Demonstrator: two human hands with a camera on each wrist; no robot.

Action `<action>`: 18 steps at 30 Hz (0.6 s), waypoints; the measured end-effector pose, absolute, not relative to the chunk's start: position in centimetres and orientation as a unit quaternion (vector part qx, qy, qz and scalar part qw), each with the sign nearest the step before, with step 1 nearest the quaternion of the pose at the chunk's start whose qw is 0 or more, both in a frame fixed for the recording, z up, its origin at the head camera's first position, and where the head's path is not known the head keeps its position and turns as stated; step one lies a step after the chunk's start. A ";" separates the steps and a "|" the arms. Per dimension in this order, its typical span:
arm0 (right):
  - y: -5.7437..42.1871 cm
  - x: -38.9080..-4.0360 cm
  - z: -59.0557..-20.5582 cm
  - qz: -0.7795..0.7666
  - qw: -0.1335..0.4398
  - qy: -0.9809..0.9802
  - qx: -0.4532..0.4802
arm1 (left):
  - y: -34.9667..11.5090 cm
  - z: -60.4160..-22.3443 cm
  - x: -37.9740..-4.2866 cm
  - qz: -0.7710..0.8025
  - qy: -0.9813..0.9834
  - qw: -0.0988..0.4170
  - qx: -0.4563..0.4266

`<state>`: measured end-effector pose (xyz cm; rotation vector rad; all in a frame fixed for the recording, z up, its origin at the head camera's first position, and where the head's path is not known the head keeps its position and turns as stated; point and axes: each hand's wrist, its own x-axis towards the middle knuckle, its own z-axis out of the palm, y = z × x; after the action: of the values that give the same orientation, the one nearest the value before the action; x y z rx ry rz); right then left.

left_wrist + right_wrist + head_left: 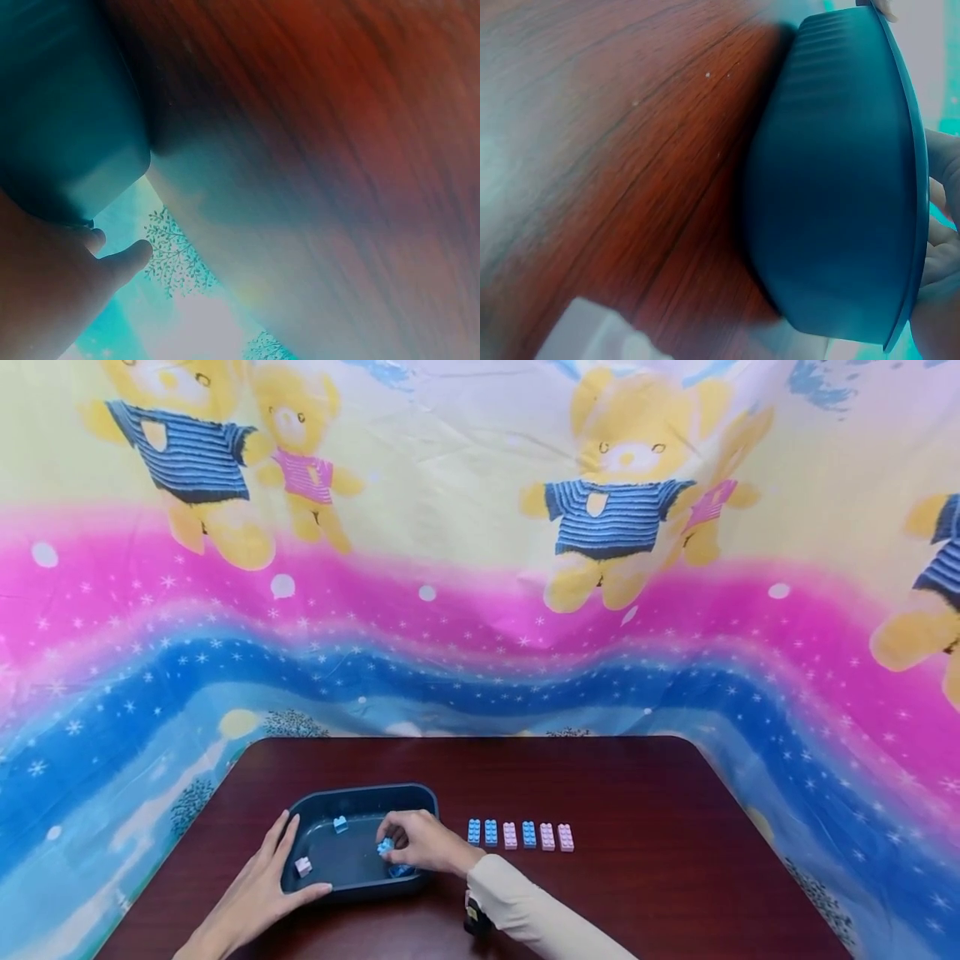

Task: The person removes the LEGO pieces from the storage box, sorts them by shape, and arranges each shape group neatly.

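Note:
A dark blue-grey tray [360, 791] stands at the left of the table. My left hand [251, 889] steadies its left end, fingers along the left rim and thumb along the near rim. Inside the tray, my right hand [427, 842] pinches a light blue toy brick [385, 845] between thumb and fingers. Another blue brick [401, 870] lies just below that hand. A small blue brick [341, 824] and a pink brick [303, 867] lie farther left in the tray. In the right wrist view the tray's outer wall [832, 180] hides most of the hand.
Right of the tray, several blue and pink bricks [510, 836] stand in a side-by-side row on the dark brown table [600, 777]. A patterned cloth with bears [615, 518] hangs behind the table. The black wrist camera [476, 917] sits under the right sleeve.

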<state>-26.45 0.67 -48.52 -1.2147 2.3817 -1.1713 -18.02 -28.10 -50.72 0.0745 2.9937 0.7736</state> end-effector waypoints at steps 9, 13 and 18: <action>2.9 -26.1 -49.1 -0.384 0.079 0.810 -0.437 | -28.1 -50.9 -17.9 0.246 0.968 0.028 0.025; 3.9 -26.1 -48.8 -0.403 0.074 0.805 -0.430 | -28.2 -50.8 -18.0 0.247 0.968 0.024 0.026; 4.9 -26.2 -48.3 -0.404 0.064 0.808 -0.424 | -28.2 -50.8 -18.0 0.247 0.968 0.017 0.030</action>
<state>-26.17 4.87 -48.31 -1.2812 2.4391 -1.2201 -18.01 -28.25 -50.79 0.0928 3.0103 0.7675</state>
